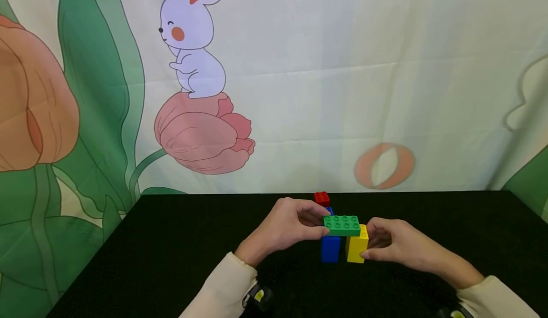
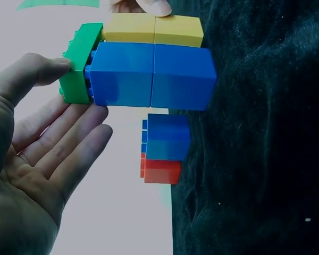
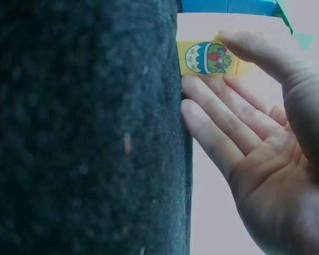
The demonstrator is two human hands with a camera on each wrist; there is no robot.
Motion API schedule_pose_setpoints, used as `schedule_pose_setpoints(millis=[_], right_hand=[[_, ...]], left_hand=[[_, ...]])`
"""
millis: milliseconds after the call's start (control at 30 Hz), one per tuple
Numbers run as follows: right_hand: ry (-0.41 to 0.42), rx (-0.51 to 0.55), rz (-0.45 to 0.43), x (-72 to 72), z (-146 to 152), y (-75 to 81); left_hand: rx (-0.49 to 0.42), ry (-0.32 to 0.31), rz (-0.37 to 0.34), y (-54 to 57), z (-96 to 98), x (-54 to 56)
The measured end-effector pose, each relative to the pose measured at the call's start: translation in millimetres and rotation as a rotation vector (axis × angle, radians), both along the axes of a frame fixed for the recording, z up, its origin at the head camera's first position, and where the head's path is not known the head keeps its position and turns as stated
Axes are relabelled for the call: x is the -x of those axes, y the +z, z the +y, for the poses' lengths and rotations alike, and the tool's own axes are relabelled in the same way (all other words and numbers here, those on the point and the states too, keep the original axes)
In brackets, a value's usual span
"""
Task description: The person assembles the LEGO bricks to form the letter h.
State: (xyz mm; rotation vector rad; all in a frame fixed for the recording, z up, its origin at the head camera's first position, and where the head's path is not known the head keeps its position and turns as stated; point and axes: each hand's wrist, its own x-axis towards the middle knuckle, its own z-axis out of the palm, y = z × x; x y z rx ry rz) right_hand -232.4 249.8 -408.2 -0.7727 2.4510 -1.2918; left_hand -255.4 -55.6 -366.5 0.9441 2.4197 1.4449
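The table (image 1: 171,242), covered in black cloth, carries all the blocks. Left hand (image 1: 284,227): partly closed, thumb and fingertips pinching the left end of a green brick. Right hand (image 1: 398,242): partly closed, thumb on one face of a yellow column and fingers against another side, steadying it. The upright blue plastic column (image 1: 330,250), two blocks high, stands just left of the upright yellow plastic column (image 1: 356,249), also two blocks high, with a narrow gap between them. The flat, oblong green plastic brick (image 1: 341,230), studded on top, lies across both like a lintel. Behind the blue column stand a blue plastic block (image 2: 168,137) and, just beside it, a smaller red plastic block (image 2: 162,171); whether these two are joined cannot be told. Blue studs (image 2: 88,70) show beneath the green brick in the left wrist view, so it is probably not fully seated. Good practice: keep both columns upright and the gap constant, align the sockets over both sets of studs, then press straight down above each column in turn; pressing one end alone could tip the other.
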Motion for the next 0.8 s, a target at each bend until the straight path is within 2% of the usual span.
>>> schedule_pose_setpoints(millis=[600,800], right_hand=[[-0.003,-0.004,-0.015,-0.3,-0.3,1.1],[0.0,-0.011,0.0,-0.3,-0.5,1.6]], left_hand=[[0.005,-0.027,-0.015,1.6,-3.0,0.0],[0.017,-0.03,0.031,1.4,-2.5,-1.8]])
